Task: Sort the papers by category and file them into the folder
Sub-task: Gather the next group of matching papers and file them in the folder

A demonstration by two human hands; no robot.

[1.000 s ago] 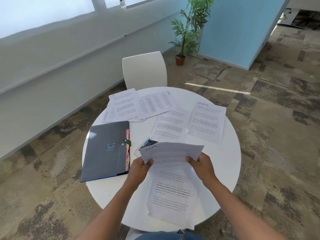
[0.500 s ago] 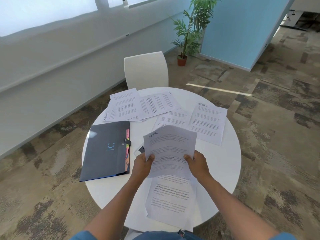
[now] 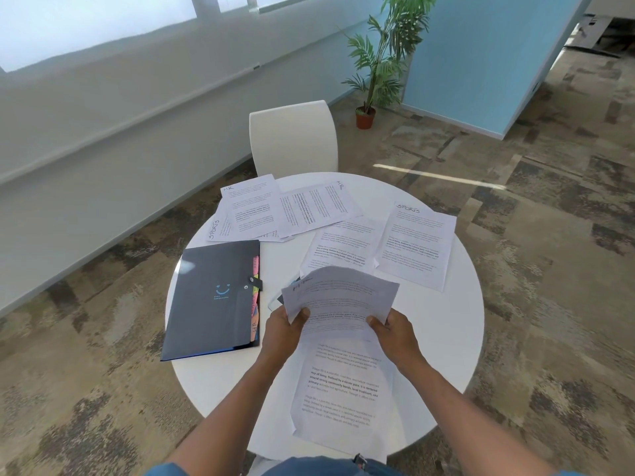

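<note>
I hold a printed sheet marked "HR" [image 3: 338, 298] above the round white table [image 3: 446, 338]. My left hand [image 3: 283, 329] pinches its left lower edge and my right hand [image 3: 391, 333] pinches the right lower edge. The sheet's top curls away from me. Another printed sheet [image 3: 340, 393] lies flat under my hands at the table's near edge. The dark expanding folder [image 3: 213, 297] lies closed at the left, coloured tabs along its right side. More sheets marked "HR" [image 3: 252, 209] and "SPORTS" [image 3: 415, 243] lie spread over the far half.
A white chair [image 3: 293, 137] stands behind the table. A potted plant [image 3: 378, 60] stands by a light blue partition [image 3: 481, 56] at the back right. A dark small object [image 3: 280, 298] peeks out from under the held sheet. Patterned carpet surrounds the table.
The held sheet was tipped up toward me half a second ago with its text facing me; now its top has bent away and lowered. Both hands keep their hold.
</note>
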